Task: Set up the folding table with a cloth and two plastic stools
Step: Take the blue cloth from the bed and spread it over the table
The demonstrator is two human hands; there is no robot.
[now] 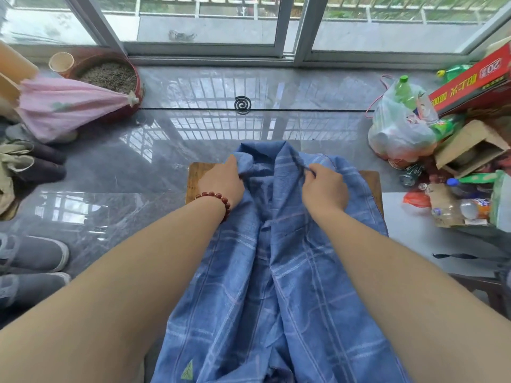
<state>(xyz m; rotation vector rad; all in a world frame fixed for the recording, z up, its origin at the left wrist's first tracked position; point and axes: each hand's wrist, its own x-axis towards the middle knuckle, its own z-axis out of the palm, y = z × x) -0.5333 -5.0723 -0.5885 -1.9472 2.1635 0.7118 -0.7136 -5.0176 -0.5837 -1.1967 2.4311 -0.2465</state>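
A grey polished floor [166,150] is seen below, with the sliding glass door [201,23] beyond it. The small wooden folding table [197,176] is stood open in the middle, and the blue checked cloth [276,272] is draped bunched over it, spilling toward the viewer, so only two far corners of wood are shown. The cloth is gripped at its far edge, probably so it can be drawn apart and spread. The left hand [222,182] is closed on a fold; the right hand [325,186] appears pinched on the hem. No stools are visible.
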